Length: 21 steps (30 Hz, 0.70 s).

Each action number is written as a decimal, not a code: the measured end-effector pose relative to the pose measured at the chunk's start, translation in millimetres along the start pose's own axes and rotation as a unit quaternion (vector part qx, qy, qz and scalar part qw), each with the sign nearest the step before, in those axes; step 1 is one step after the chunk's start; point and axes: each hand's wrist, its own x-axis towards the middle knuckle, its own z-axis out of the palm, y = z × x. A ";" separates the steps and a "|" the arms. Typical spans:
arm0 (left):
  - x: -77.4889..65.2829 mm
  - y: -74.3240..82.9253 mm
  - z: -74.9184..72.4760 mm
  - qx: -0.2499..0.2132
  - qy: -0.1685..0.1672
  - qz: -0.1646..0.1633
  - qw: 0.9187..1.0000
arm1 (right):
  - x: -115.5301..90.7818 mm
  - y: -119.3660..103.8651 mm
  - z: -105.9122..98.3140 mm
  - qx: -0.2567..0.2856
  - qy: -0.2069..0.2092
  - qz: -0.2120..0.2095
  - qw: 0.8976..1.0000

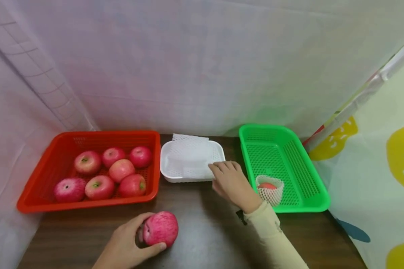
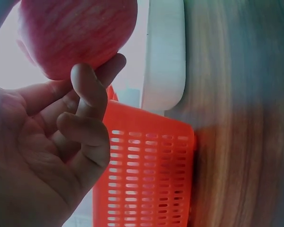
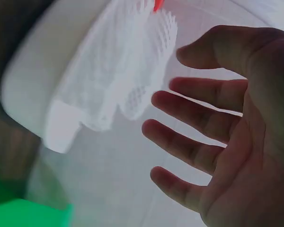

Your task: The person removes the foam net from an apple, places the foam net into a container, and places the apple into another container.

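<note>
In the head view my left hand (image 1: 129, 239) grips a red apple (image 1: 161, 228) between thumb and fingers, close over the table's front. The left wrist view shows the same apple (image 2: 80, 33) above two curled fingers. My right hand (image 1: 232, 183) is at the right end of a white tray (image 1: 168, 176) that holds white foam net sleeves (image 1: 192, 155). Its fingers (image 3: 184, 142) are spread and relaxed in the right wrist view, with nothing between them, beside the foam sleeves (image 3: 113, 71).
A red basket (image 1: 87, 204) with several apples (image 1: 100, 187) stands at the left. At the right is a green basket (image 1: 318, 207) with one apple in a foam net (image 1: 271, 192). Pale cloth walls (image 1: 205, 67) rise behind and on both sides of the wooden table (image 1: 195, 216).
</note>
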 end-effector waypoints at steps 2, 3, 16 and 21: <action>1.0 0.7 -2.5 0.004 0.000 -0.009 1.000 | -18.1 -7.3 0.1 0.024 -0.001 0.004 1.000; 1.3 1.3 -4.7 0.007 0.001 -0.011 1.000 | -27.0 -11.1 1.0 0.034 -0.003 0.006 0.999; 27.6 -5.8 -126.7 0.178 0.143 0.045 0.973 | -91.3 -29.6 11.4 0.096 -0.032 0.041 0.994; 68.5 -28.4 -171.9 0.191 0.139 0.070 0.969 | -95.7 -30.4 10.3 0.110 -0.048 0.046 0.992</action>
